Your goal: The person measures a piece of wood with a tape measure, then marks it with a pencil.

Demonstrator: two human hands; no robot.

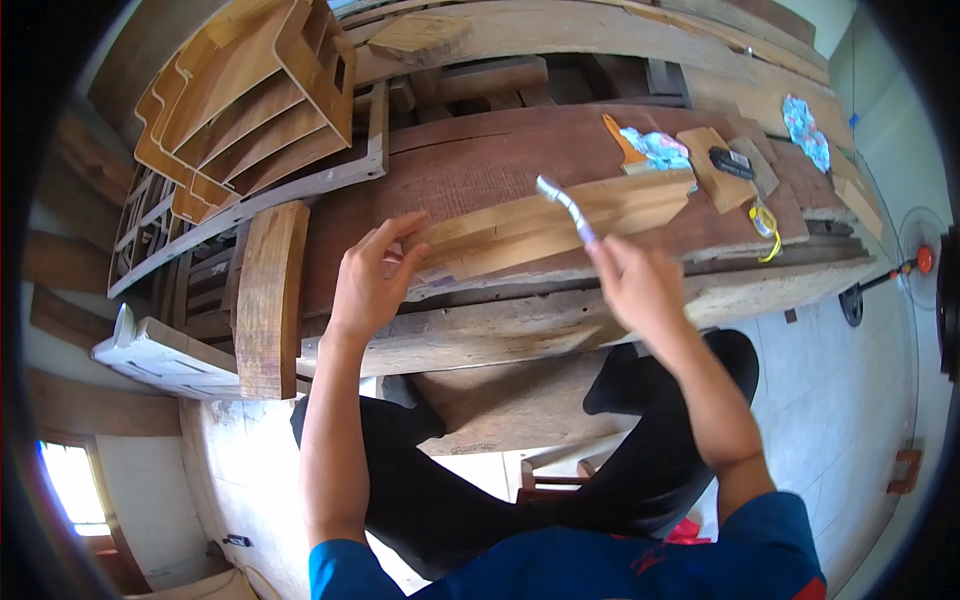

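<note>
A pale wooden board [540,225] lies along the front of a reddish-brown plank surface. My left hand [375,270] grips the board's left end, fingers and thumb curled about it. In my right hand [640,285] is a toothbrush [573,212], held by its handle with the thumb and fingers closed round it. The white head of the brush points up and left, and overlaps the middle of the board in this view.
Behind the board's right end are a paintbrush [622,143] and a crumpled blue cloth [657,150]. Farther right lie a black tool [732,162], a yellow tape measure [764,222] and another cloth [806,133]. A wooden shelf organizer [260,100] stands back left, near an upright wood block [270,300].
</note>
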